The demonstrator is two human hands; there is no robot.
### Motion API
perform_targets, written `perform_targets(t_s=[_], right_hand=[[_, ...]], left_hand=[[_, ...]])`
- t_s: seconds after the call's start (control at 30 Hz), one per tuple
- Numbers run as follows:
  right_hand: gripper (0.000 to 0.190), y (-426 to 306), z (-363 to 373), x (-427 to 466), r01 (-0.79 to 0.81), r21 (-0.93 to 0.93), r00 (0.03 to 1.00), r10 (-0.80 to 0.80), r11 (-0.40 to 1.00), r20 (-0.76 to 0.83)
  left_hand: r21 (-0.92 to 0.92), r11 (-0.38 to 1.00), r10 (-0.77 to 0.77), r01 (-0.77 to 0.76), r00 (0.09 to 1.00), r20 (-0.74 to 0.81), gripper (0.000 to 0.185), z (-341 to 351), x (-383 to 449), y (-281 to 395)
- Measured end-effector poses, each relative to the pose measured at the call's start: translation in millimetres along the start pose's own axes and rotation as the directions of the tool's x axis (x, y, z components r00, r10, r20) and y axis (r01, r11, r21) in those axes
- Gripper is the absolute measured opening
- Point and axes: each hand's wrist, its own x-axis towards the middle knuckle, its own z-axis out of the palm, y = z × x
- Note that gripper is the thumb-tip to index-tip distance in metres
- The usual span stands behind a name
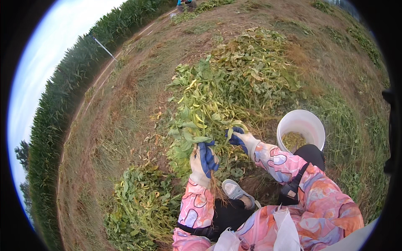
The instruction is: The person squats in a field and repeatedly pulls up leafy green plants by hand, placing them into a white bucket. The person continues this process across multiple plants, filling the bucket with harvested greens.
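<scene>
My left hand (205, 158), in a white and blue work glove, is closed around the stems of an uprooted bean plant (191, 131); its thin brown roots hang below the fist. To the right, my right hand (240, 138), gloved alike, has its fingers bent at yellow-green pods and leaves of the plants. Whether it grips a pod, I cannot tell. Beyond both hands lies a large heap of pulled bean plants (251, 75), green and partly yellowed. A white plastic bucket (319, 133) stands beside my right knee, with picked pods (293, 140) at its bottom.
A second heap of plants (141, 204) lies at my left. My shoe (237, 191) rests on the soil between my arms. Dry grass covers much of the ground. Tall corn (62, 94) lines the left side, near a pale pole (103, 47). Another person (186, 4) is far ahead.
</scene>
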Motion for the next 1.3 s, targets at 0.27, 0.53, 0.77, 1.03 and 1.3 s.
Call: perform_targets(t_s=[0.27,0.53,0.77,1.03,1.3], right_hand=[[0.028,41.8,78.8,-36.0,-0.098,-0.192,0.962,0.142,0.976,0.233],[0.026,85.0,20.9,-13.1,-0.221,-0.05,0.963,0.209,0.974,-0.173],[0.031,84.7,44.2,-21.9,-0.364,0.159,0.925,0.337,0.918,0.176],[0.027,59.8,20.8,-25.6,-0.399,-0.003,0.914,0.397,0.917,0.081],[0.023,66.4,8.9,-32.2,-0.409,-0.084,0.909,0.414,0.909,0.057]], left_hand=[[-0.473,0.88,-0.026,0.038,0.999,0.033,0.034,-1.5,-1.4,16.5],[-0.608,0.789,0.082,-0.086,0.996,-0.035,0.032,18.5,-8.0,36.5],[-0.488,0.872,0.018,-0.045,0.998,-0.06,0.036,21.3,-13.8,37.8],[0.007,0.928,0.372,-0.372,0.926,-0.068,0.037,11.4,-10.8,65.6],[0.334,0.852,0.477,-0.404,0.862,-0.172,0.045,12.0,-24.3,92.7]])
